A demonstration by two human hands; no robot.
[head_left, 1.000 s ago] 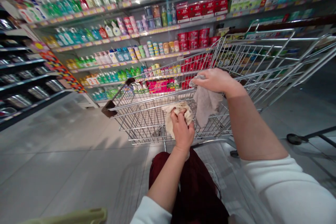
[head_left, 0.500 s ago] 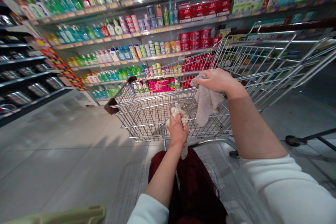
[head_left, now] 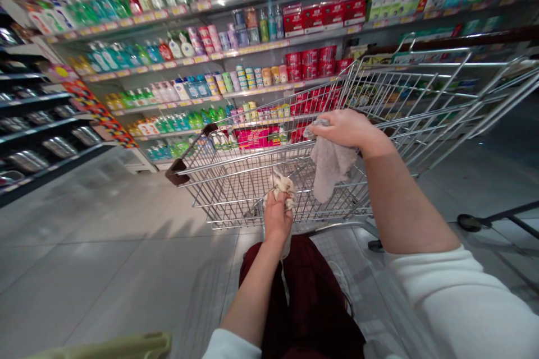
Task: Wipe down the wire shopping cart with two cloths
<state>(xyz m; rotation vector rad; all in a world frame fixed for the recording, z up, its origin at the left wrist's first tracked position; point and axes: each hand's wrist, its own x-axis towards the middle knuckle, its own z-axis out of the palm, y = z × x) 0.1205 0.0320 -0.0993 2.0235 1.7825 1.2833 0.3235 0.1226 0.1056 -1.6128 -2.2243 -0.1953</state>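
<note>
A metal shopping cart (head_left: 236, 164) stands across in front of me, its wire basket showing no goods. My left hand (head_left: 278, 219) is closed on a crumpled cream cloth (head_left: 281, 186) and presses it to the wires of the cart's near side. Higher and to the right, my right hand (head_left: 347, 130) grips a grey cloth (head_left: 330, 165) at the cart's top rail. That cloth hangs down over the outside of the basket. The fingertips of my right hand are partly hidden by the cloth.
Behind the cart, store shelves (head_left: 189, 60) hold bottles, jars and red boxes (head_left: 324, 15). Metal pots (head_left: 59, 147) fill a rack at the left. A green plastic edge (head_left: 126, 346) shows at the bottom left. A black caster wheel (head_left: 469, 222) stands on the floor at right.
My left hand has shifted slightly left along the cart's side with the cream cloth. My right hand stays at the top rail with the grey cloth.
</note>
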